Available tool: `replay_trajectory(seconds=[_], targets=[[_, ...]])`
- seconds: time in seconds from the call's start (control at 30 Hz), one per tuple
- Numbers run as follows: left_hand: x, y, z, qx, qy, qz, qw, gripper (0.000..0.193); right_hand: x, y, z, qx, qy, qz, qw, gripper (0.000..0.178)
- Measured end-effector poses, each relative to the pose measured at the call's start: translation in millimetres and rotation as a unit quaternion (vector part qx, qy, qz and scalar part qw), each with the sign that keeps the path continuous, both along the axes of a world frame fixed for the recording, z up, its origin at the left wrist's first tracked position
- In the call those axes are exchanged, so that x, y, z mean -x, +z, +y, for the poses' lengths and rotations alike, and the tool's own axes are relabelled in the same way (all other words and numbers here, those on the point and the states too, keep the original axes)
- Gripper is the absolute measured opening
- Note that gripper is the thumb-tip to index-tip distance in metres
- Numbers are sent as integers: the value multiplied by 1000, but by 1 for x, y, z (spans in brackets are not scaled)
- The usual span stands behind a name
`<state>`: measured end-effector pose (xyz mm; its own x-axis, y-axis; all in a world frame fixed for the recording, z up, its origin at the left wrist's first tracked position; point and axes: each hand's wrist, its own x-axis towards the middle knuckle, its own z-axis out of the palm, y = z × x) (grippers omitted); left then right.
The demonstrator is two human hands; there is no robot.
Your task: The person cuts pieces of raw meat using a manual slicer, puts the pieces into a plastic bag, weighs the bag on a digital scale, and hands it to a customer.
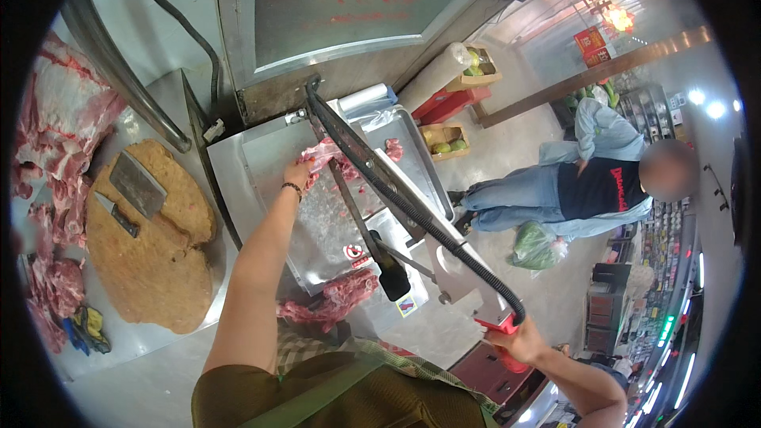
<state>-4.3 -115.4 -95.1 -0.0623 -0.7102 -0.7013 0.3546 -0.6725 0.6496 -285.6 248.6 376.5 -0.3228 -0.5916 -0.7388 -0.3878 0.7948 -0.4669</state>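
My left hand [298, 175], a beaded bracelet at its wrist, is closed on a chunk of raw meat on the bone [319, 155]. The chunk lies at the blade of a lever bone cutter [434, 231] on a steel worktop [273, 158]. My right hand [525, 342] is wrapped round the red handle [495, 323] at the cutter arm's near end. Small cut meat pieces [393, 149] lie beyond the arm in a metal tray [440, 194]. Nearer to me, a larger piece of bony meat [341, 299] rests at the worktop's front.
On the left, a wooden chopping block [154, 269] carries a cleaver [136, 184] and a small knife [117, 215]. Raw meat slabs [59, 127] lie beyond it. A person [598, 186] with a green bag [537, 246] stands at right, near a melon box [445, 140].
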Motion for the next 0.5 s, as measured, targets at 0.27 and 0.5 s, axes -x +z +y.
replay_trajectory(seconds=[0.27,0.5], targets=[[-9,26,12,20,-70,-91,993,23,50,-186,102,46,32,4,998,19],[-18,49,35,144,-162,-311,925,26,76,-343,151,218,115,57,968,25]])
